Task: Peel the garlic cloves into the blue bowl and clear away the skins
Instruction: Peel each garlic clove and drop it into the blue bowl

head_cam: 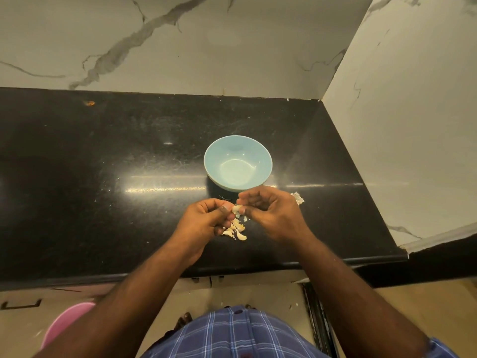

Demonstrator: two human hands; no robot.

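1. While both my hands hang over the front middle of the black worktop [77,156], a single garlic clove [236,208] sits between them, clear of the surface.
2. Left hand [206,220]: fingers curled, thumb and fingertips pinching the clove's left end.
3. Right hand [268,211]: fingers curled inward, thumb tip and forefinger pinching the clove's right end. Whether any skin is lifting off I cannot tell; too small.
4. Heap of garlic cloves [236,229] lies on the worktop directly under the hands, toward the front edge. Pale, curved pieces, bunched together and touching. Part of the heap is hidden by my left fingers.
5. Blue bowl [215,153] stands upright just beyond my hands, toward the back wall and right of the worktop's middle. Nothing shows on the inner surface that I can see. Its near rim is just beside my right knuckles; contact unclear.
6. Scrap of papery skin [298,197] on the worktop, just right of my right hand, near the slanted right edge.
7. Small orange speck [90,103] near the back edge, left side, well apart from everything else.
8. Pink tub [64,324] on the floor below the front edge, to my left, partly behind my left forearm.
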